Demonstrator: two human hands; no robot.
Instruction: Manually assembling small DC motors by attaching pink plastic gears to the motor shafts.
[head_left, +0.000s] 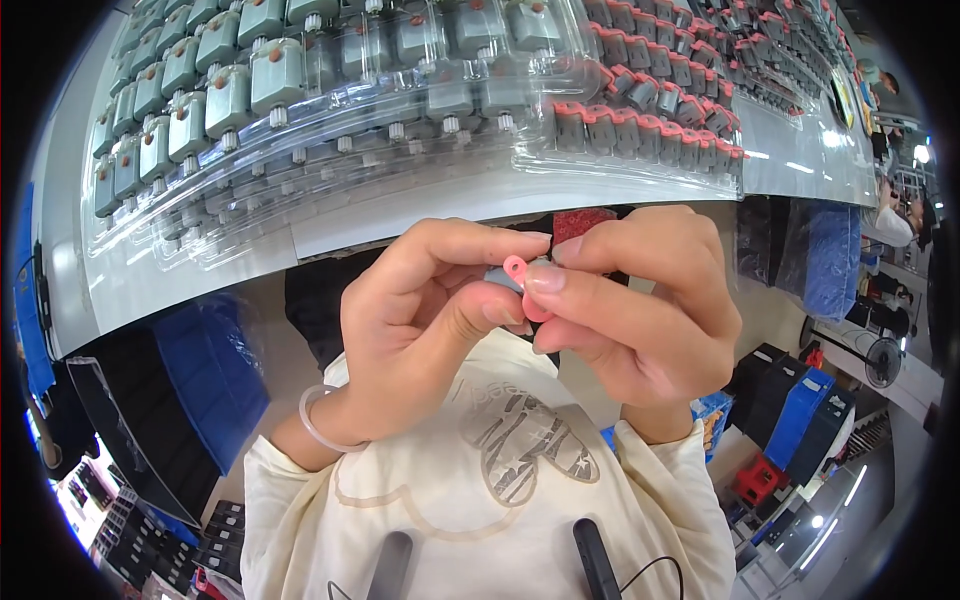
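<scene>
In front of my chest, at the near edge of the table, both hands meet around one small piece. My left hand (415, 300) is closed, pinching a grey body (499, 279) that looks like a small motor and is mostly hidden by the fingers. A coral-pink plastic cap (515, 267) with a round hole in its tab sits against that body. Thumb and fingertips of my right hand (655, 305) press on the pink cap from the right. Whether the cap is fully seated cannot be seen.
Clear plastic trays with rows of silver-grey motors (276, 82) cover the table's left and middle. Further right, another tray carries dark pieces with pink caps (640, 135). Blue and black bins (205, 370) stand below left. A red stool (758, 480) and a fan (884, 361) are at right.
</scene>
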